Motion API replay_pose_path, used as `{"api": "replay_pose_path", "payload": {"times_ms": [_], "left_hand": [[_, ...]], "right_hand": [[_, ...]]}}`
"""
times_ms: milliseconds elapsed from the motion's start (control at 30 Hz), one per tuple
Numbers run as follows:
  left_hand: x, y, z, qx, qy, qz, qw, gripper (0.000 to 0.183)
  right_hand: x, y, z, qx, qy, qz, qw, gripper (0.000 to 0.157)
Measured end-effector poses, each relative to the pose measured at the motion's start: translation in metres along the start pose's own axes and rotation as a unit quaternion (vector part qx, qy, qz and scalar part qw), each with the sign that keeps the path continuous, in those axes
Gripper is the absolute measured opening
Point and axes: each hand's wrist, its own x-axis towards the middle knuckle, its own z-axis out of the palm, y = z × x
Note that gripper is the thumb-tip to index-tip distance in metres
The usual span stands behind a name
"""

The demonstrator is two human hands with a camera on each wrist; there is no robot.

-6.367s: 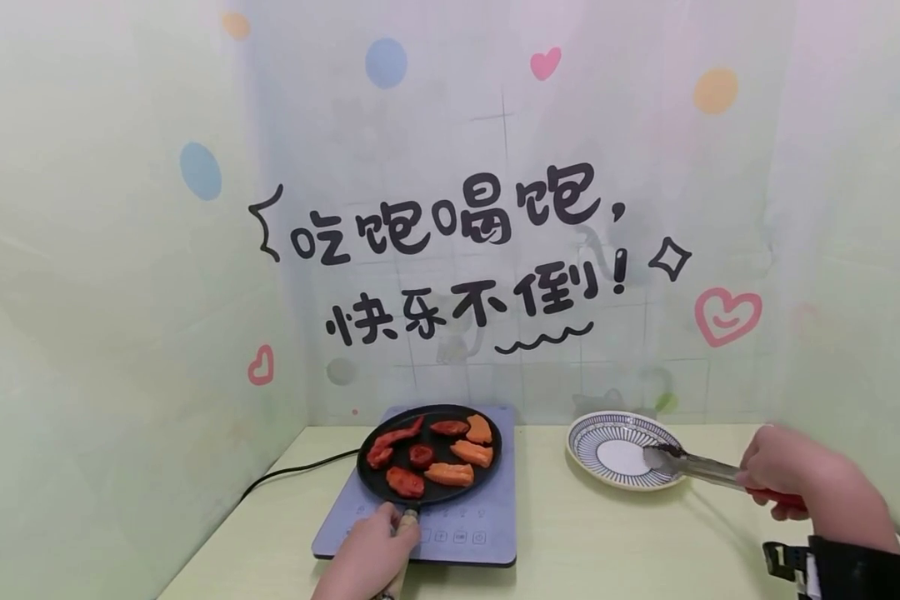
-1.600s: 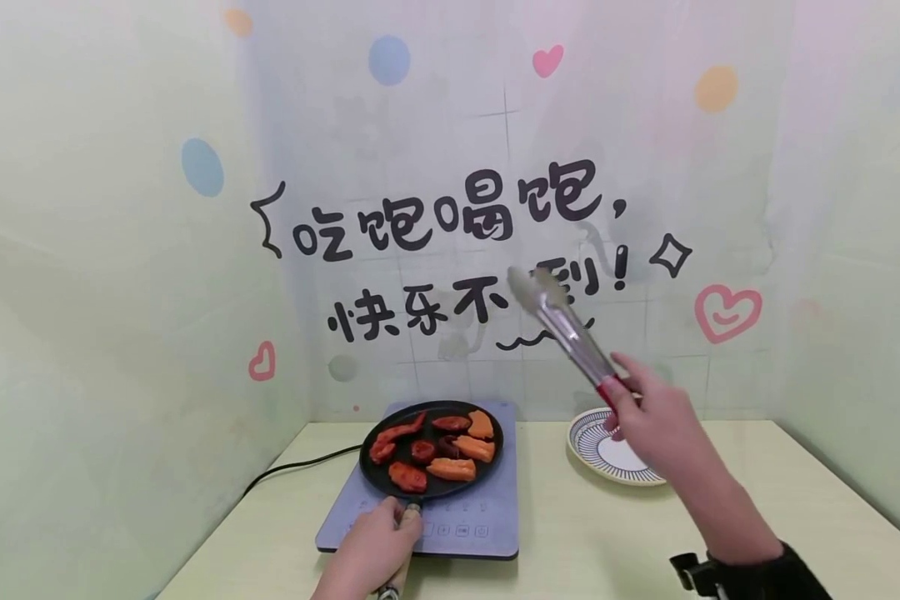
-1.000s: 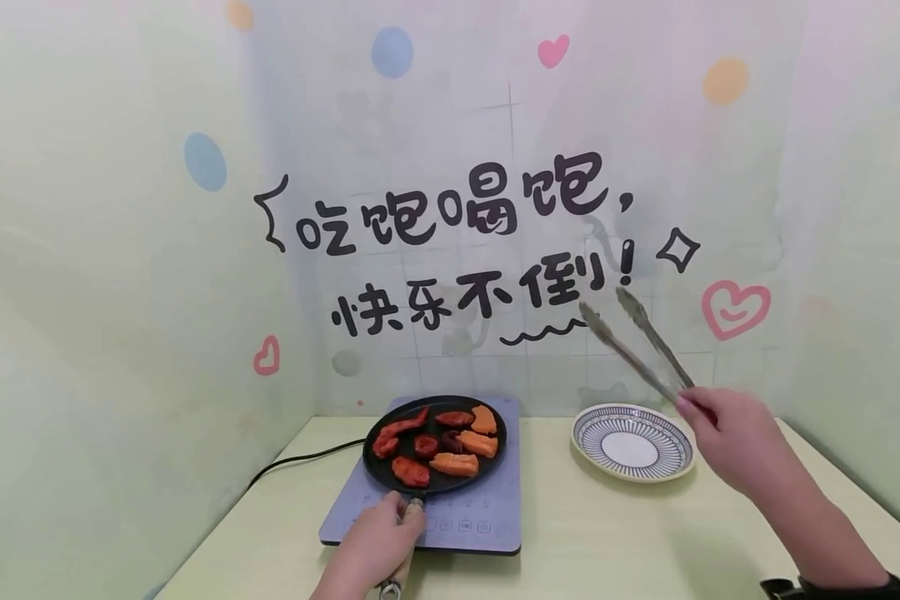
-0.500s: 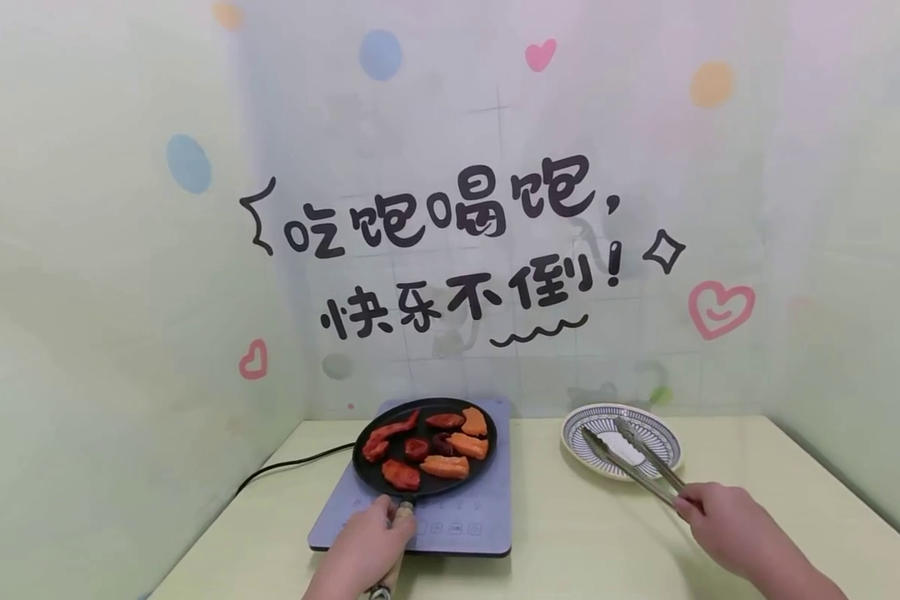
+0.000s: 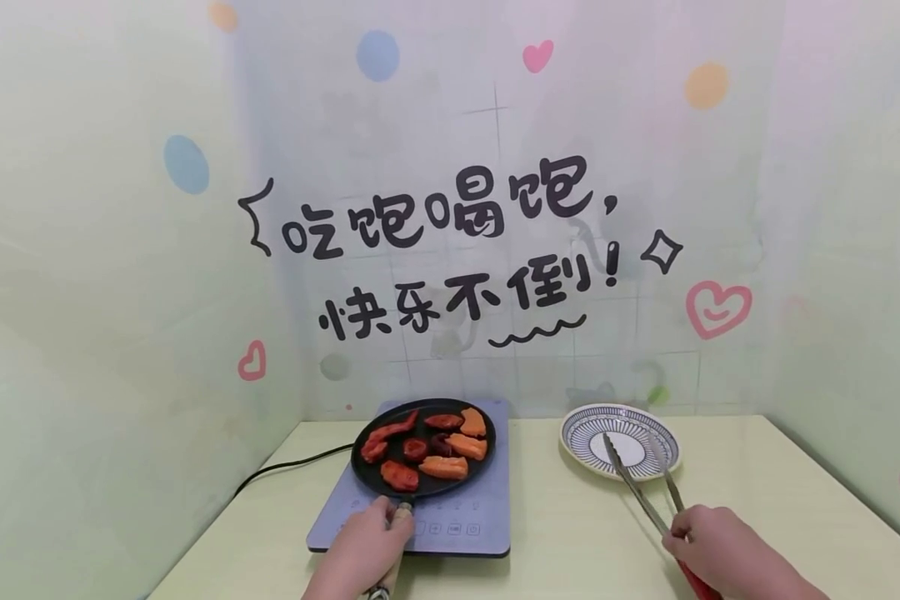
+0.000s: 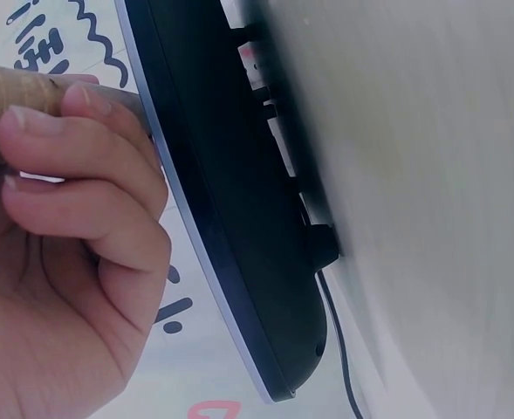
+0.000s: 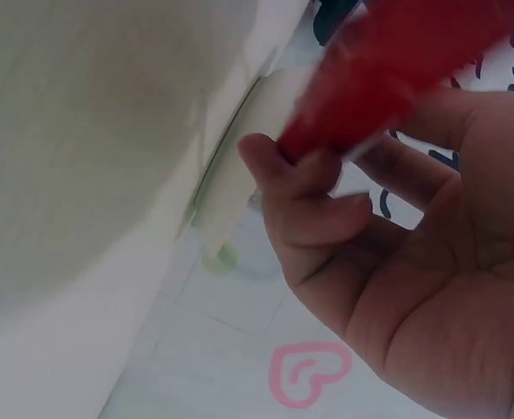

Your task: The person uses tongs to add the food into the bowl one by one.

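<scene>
My left hand (image 5: 371, 542) grips the wooden handle of a black frying pan (image 5: 438, 487) on the induction cooker (image 5: 472, 546). In the left wrist view, curled fingers (image 6: 108, 166) wrap this handle. The pan holds reddish wing-shaped pieces (image 5: 400, 476), several orange pieces (image 5: 444, 467) and a dark piece (image 5: 441, 442). My right hand (image 5: 720, 546) holds metal tongs (image 5: 637, 492) by their red handle (image 7: 387, 78). The tongs' arms are spread, their tips over the blue-patterned plate (image 5: 581, 433); whether they touch it I cannot tell. No food shows on the plate.
A black power cord (image 5: 296, 462) runs left from the cooker across the pale table (image 5: 570, 542). Light walls (image 5: 420, 108) with lettering and coloured shapes enclose the back and both sides.
A dark piece, at the tongs' tips over the plate 6.4 seconds ago, now lies in the pan. The tongs were raised, spread apart, then lowered over the plate. My left hand stays on the handle.
</scene>
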Motion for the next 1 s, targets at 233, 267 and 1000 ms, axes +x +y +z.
{"api": "replay_pose_path", "payload": {"times_ms": [233, 267, 1000], "left_hand": [[0.001, 0.002, 0.000, 0.000, 0.000, -0.001, 1.0000, 0.032], [0.002, 0.002, 0.000, 0.000, -0.001, 0.001, 1.0000, 0.032], [0.004, -0.008, 0.002, -0.006, -0.002, -0.009, 0.9999, 0.033]], "right_hand": [[-0.007, -0.006, 0.005, 0.027, -0.036, 0.020, 0.999, 0.024], [-0.008, -0.007, 0.005, 0.027, -0.036, 0.022, 0.999, 0.025], [-0.016, -0.023, 0.005, 0.018, -0.039, 0.028, 0.999, 0.030]]}}
